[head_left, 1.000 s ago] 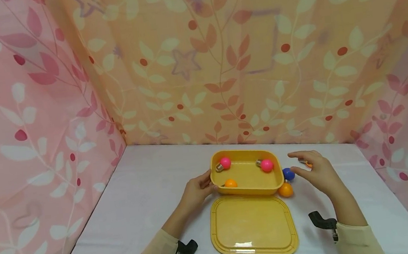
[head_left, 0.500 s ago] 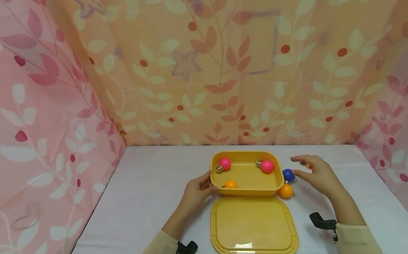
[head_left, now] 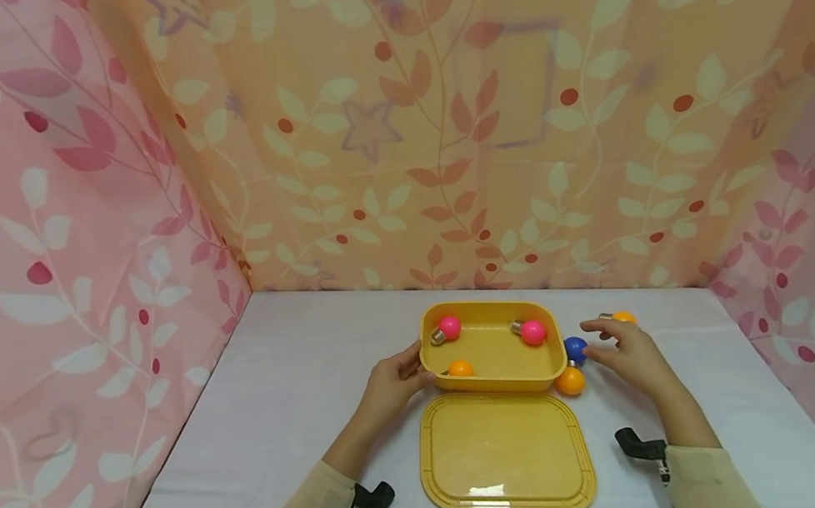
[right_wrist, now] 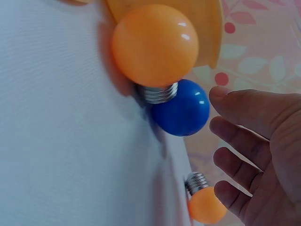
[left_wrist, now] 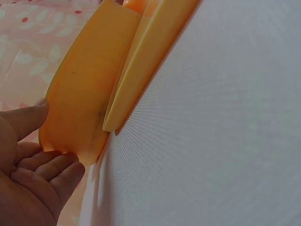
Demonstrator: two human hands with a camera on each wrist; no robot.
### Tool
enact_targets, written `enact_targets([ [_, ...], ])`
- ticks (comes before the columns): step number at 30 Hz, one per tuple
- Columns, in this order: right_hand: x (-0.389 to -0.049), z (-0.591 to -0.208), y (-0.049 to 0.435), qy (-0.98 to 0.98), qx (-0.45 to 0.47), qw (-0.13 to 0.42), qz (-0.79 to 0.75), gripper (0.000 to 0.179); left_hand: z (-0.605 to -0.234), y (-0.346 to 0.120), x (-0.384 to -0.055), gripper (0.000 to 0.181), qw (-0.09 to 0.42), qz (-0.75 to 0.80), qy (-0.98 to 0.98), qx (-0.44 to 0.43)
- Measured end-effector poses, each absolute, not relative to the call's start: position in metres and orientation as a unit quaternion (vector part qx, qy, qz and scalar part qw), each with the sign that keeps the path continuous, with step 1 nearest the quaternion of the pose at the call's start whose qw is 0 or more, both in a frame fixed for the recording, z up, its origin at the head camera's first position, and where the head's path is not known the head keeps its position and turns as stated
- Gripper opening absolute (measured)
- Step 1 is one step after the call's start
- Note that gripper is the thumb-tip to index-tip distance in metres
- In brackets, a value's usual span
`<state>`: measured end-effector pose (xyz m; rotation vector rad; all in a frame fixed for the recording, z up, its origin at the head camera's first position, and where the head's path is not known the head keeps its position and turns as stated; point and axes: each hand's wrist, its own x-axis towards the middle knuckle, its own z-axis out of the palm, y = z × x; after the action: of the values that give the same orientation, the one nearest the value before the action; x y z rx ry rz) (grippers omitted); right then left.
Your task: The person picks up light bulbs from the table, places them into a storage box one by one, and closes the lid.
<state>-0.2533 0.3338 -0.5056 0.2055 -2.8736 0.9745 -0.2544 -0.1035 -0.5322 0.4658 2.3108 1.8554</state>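
Yellow box (head_left: 486,346): on the counter (head_left: 299,358), upright, uncovered, bulbs inside.
Left hand (head_left: 390,378): grips the box's left end; thumb and fingers on its outer wall in the left wrist view.
Pink bulbs: two in the box, one at the back left (head_left: 449,328), one toward the right end (head_left: 533,333); both lie on their sides, metal bases pointing leftward.
Orange bulb in box (head_left: 461,368): front left, against or near the front wall, which hides part of it.
Blue bulb (head_left: 575,348): outside, just beside the box's right end.
Right hand (head_left: 632,352): near the blue bulb, fingers loosely bent and apart from the thumb, grasping nothing; narrow gap to the bulb in the right wrist view.
Front orange bulb (head_left: 570,381): by the box's front right corner; base toward the blue bulb, contact unclear.
Far orange bulb (head_left: 624,318): beyond the right hand, partly hidden by it in the head view.
Yellow lid (head_left: 506,454): flat on the counter, just in front of the box.
Sleeves: beige, a black device at each wrist.
Surroundings: leaf-patterned cloth, pink left (head_left: 83,324), yellow-orange behind (head_left: 400,188).
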Motion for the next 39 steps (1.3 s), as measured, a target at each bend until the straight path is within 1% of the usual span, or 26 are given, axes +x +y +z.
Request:
enact_targets([
  [5, -0.256, -0.513, 0.331, -0.945, 0.051, 0.037, 0.32, 0.049, -0.533, -0.104, -0.254, 0.071, 0.07, 0.614, 0.771, 0.155],
  [12, -0.254, -0.519, 0.329, -0.941, 0.046, 0.038, 0.333, 0.048, -0.531, -0.104, -0.254, 0.07, 0.074, 0.62, 0.766, 0.153],
  [19, -0.253, -0.521, 0.326, -0.939, 0.034, 0.029, 0.341, 0.051, -0.535, -0.104, -0.256, 0.07, 0.073, 0.62, 0.766, 0.151],
  [28, -0.254, -0.525, 0.327, -0.943, 0.021, 0.027, 0.332, 0.048, -0.531, -0.103, -0.254, 0.07, 0.075, 0.616, 0.769, 0.153],
  [39, -0.254, -0.521, 0.331, -0.945, 0.01, 0.027, 0.326, 0.054, -0.532, -0.103, -0.254, 0.071, 0.073, 0.608, 0.775, 0.154],
])
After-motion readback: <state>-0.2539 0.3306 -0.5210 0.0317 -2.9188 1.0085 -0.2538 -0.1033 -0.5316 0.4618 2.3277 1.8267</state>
